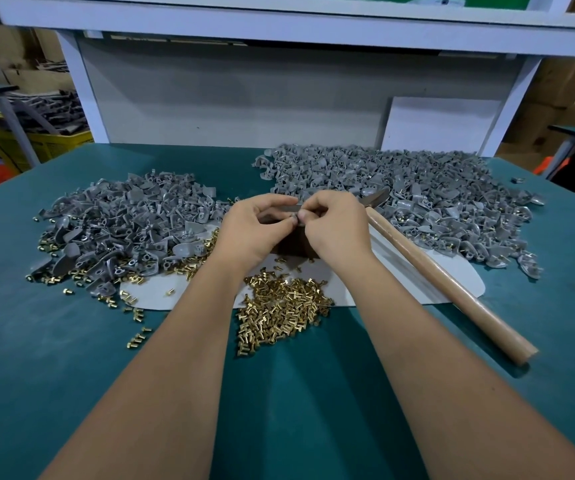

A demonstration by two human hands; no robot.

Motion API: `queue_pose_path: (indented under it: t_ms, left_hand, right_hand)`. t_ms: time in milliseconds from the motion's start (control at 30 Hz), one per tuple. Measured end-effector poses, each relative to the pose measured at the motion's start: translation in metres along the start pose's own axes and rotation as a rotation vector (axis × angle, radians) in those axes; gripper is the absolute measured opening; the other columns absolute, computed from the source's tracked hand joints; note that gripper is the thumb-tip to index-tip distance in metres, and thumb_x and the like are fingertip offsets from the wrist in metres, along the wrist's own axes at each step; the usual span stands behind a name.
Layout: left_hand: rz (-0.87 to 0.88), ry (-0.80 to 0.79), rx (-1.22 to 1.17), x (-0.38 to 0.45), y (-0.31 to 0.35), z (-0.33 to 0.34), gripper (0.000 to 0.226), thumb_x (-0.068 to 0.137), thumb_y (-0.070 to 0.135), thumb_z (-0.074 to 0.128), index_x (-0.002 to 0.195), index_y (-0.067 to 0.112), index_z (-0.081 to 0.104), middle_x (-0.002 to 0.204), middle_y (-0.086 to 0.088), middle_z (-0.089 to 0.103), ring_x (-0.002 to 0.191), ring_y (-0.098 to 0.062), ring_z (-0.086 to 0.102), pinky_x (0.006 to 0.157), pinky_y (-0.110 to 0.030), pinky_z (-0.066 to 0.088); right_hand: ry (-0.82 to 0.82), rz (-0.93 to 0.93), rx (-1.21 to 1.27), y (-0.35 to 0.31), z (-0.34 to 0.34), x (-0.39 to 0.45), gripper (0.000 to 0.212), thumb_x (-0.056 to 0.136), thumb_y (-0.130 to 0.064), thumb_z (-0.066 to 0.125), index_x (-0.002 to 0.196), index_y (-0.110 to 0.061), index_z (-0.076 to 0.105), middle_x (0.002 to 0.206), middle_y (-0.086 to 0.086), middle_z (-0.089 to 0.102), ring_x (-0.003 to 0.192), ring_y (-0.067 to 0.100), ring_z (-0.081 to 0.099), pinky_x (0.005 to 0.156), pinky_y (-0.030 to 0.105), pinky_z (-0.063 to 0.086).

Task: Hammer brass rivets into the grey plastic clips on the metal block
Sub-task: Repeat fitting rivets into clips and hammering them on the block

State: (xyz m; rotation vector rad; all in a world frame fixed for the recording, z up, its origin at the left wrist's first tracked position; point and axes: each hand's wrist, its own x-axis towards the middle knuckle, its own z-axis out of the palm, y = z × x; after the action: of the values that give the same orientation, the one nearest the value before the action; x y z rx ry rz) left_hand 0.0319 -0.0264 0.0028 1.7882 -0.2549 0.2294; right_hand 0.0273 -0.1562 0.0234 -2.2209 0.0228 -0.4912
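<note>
Both hands [299,223] pinch a grey clip [294,208] (small, mostly hidden).

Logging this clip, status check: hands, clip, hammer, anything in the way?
Left hand and right hand both pinching a small clip over the metal block. Hammer lying on the table, unheld. Nothing blocking.

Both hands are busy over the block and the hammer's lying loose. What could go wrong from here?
1. Fingertips of the left hand and right hand crowd the small part over the metal block; it may slip.
2. The hammer lies unheld, its handle angled toward the right forearm, which could knock it.
</note>
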Motion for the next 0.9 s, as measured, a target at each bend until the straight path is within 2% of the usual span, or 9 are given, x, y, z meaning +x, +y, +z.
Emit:
queue_pose_path:
  t_ms: [100,267,433,533,700,800,900]
  left_hand:
    - [0.005,0.004,0.003,0.0,-0.001,0.0,0.028,0.087,0.012,0.073,0.113,0.022,0.072,0.089,0.003,0.076,0.092,0.0,0.069,0.087,-0.026,0.055]
    - [0.005,0.004,-0.006,0.0,0.0,0.001,0.026,0.087,0.012,0.073,0.111,0.023,0.071,0.09,0.001,0.076,0.095,-0.004,0.069,0.092,-0.034,0.056]
    - [-0.001,0.007,-0.012,-0.001,0.002,0.002,0.025,0.087,0.012,0.073,0.111,0.021,0.071,0.089,0.001,0.075,0.095,-0.007,0.069,0.092,-0.04,0.056]
    - [0.001,0.006,-0.008,0.0,0.002,0.003,0.025,0.087,0.011,0.073,0.11,0.021,0.071,0.089,0.002,0.075,0.095,-0.008,0.069,0.091,-0.04,0.057]
    - [0.028,-0.007,0.01,0.003,0.0,0.0,0.026,0.086,0.009,0.073,0.106,0.025,0.071,0.087,0.005,0.075,0.092,-0.004,0.069,0.089,-0.026,0.056]
    - [0.029,-0.014,0.015,0.003,-0.002,-0.003,0.026,0.086,0.009,0.073,0.106,0.024,0.072,0.086,0.008,0.076,0.089,-0.001,0.069,0.081,-0.013,0.053]
    - [0.006,0.004,0.013,0.004,-0.002,-0.003,0.024,0.087,0.012,0.073,0.108,0.024,0.073,0.088,0.01,0.076,0.087,0.001,0.069,0.08,-0.016,0.054]
  right_hand:
    - [0.008,-0.026,-0.057,-0.001,0.001,-0.001,0.026,0.088,-0.02,0.064,0.065,-0.031,0.057,0.077,-0.007,0.065,0.075,0.015,0.06,0.067,0.028,0.049]
    - [0.009,-0.031,-0.107,-0.004,0.0,-0.001,0.027,0.088,-0.022,0.063,0.065,-0.031,0.055,0.08,-0.004,0.066,0.078,0.018,0.06,0.068,0.03,0.05]
    - [0.015,-0.022,-0.13,-0.004,0.0,-0.002,0.024,0.089,-0.023,0.063,0.067,-0.031,0.057,0.079,-0.004,0.065,0.076,0.018,0.059,0.059,0.025,0.04]
    - [0.02,-0.025,-0.135,-0.003,0.002,-0.001,0.021,0.089,-0.023,0.062,0.07,-0.031,0.058,0.079,-0.005,0.064,0.075,0.018,0.058,0.06,0.026,0.041]
    - [0.076,-0.108,-0.101,0.005,0.007,-0.004,0.023,0.089,-0.02,0.062,0.07,-0.032,0.057,0.087,-0.005,0.064,0.083,0.017,0.057,0.067,0.029,0.045]
    - [0.065,-0.167,-0.013,0.011,0.008,-0.005,0.015,0.089,-0.017,0.061,0.077,-0.026,0.065,0.091,-0.006,0.063,0.089,0.014,0.056,0.074,0.031,0.046]
    - [0.06,-0.096,0.165,0.016,0.005,-0.004,0.015,0.091,-0.017,0.058,0.087,-0.021,0.071,0.09,-0.009,0.066,0.085,0.008,0.057,0.074,0.026,0.043]
